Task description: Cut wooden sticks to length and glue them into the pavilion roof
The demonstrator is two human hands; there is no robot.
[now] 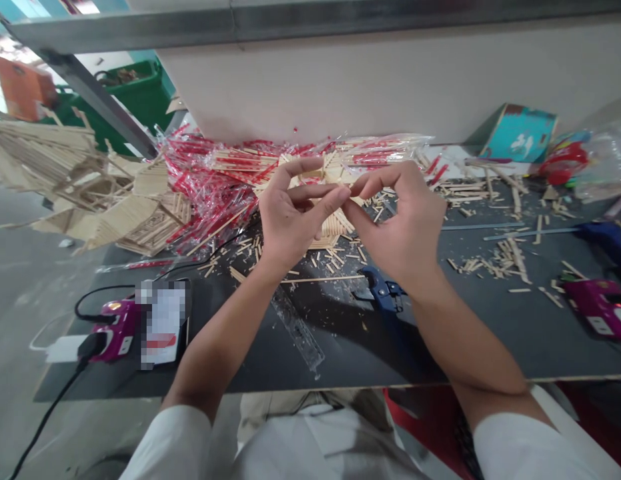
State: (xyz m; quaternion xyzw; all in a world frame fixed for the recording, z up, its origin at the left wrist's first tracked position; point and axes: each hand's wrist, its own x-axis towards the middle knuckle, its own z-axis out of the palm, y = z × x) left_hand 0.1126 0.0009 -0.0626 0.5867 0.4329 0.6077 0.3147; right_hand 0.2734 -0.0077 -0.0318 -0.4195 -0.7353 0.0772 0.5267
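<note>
My left hand (295, 213) and my right hand (397, 217) meet above the dark table (490, 347), fingertips pinched together on a small flat piece made of thin wooden sticks (335, 223). Both hands grip the piece from opposite sides; my fingers hide much of it. Behind the hands lies a heap of clear packets with red print (215, 177) holding wooden sticks. Short cut stick bits (335, 257) litter the table under the hands.
A blue cutter (385, 290) and a clear ruler (297, 330) lie near my wrists. Stick-built model parts (115, 207) stand at the left. A purple glue gun (115, 327) with cables sits front left, another purple tool (597, 303) at right. A white wall rises behind.
</note>
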